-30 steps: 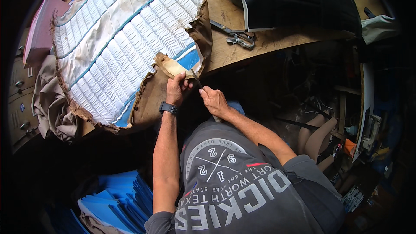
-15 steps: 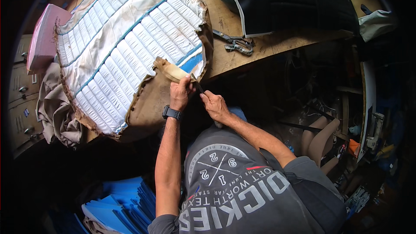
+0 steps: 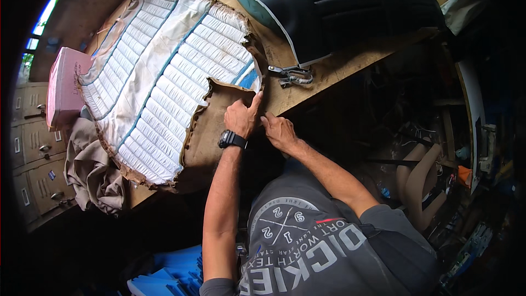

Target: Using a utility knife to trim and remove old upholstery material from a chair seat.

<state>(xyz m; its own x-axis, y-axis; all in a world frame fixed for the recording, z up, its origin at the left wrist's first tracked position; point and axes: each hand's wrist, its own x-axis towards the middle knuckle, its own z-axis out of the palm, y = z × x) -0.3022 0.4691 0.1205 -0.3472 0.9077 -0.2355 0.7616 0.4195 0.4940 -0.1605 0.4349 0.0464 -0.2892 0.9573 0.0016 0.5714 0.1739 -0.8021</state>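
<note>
A seat cover lies inside out on the workbench (image 3: 284, 100), with white pleated backing (image 3: 164, 96), blue seam lines and ragged brown edges. A brown fabric flap (image 3: 200, 142) spreads along its near right side. My left hand (image 3: 242, 118) is closed on the cover's right edge, beside a small blue patch (image 3: 249, 80), its index finger stretched along the edge. Just right of it, my right hand (image 3: 280, 132) is closed close to the same edge. Whatever its fingers hold is hidden now; earlier a thin dark tool showed there.
Scissors with dark handles (image 3: 296, 76) lie right of the cover. A black ribbed seat cover (image 3: 342, 13) fills the far right of the bench. A pink block (image 3: 67, 85), crumpled brown cloth (image 3: 94, 167) and metal lockers (image 3: 41, 156) stand left; blue sheets (image 3: 172, 274) are below.
The folded-up cream and brown edge piece that my left hand held is now laid down. Both hands have shifted right along the cover's edge, and the dark tool is no longer visible.
</note>
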